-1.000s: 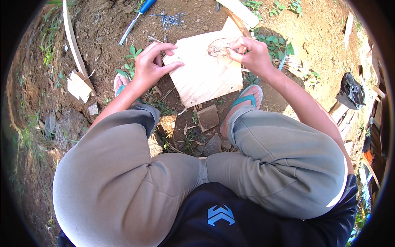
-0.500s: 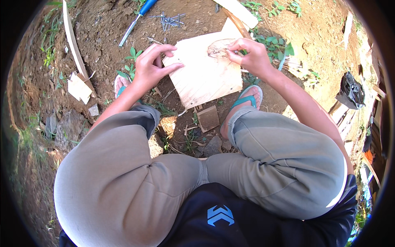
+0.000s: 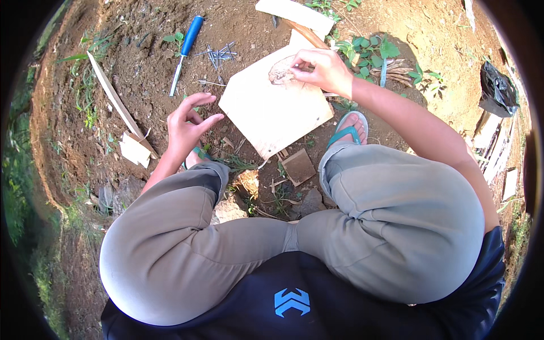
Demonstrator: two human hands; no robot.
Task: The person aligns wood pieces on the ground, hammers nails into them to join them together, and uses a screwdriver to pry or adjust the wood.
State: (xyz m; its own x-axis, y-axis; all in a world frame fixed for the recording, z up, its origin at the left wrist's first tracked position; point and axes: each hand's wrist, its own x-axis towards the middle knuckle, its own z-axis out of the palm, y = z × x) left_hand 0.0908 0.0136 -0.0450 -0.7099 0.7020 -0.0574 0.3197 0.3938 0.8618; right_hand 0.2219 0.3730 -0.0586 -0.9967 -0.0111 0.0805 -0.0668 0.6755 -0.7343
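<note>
A pale, flat wooden board (image 3: 272, 113) lies on the ground in front of my feet, with a dark-edged rough patch (image 3: 281, 71) near its far right side. My right hand (image 3: 326, 71) is over that patch, thumb and fingertips pinched together. Whatever is between them is too small to make out. Off the board's left edge, my left hand (image 3: 190, 122) hovers with thumb and fingers apart, holding nothing. Beyond it are a loose pile of nails (image 3: 220, 55) and a blue-handled tool (image 3: 191, 37) with a narrow metal blade.
A brown wooden handle (image 3: 306, 34) and a pale wood piece (image 3: 297, 14) lie past the board. A small wood block (image 3: 298, 167) sits between my feet. Left are a long curved strip (image 3: 116, 102) and wood scraps (image 3: 135, 150); a black plastic bag (image 3: 498, 90) is far right.
My left hand has drawn back left, away from the board's edge. The right hand remains pinched over the rough patch. The whole view has shifted a little.
</note>
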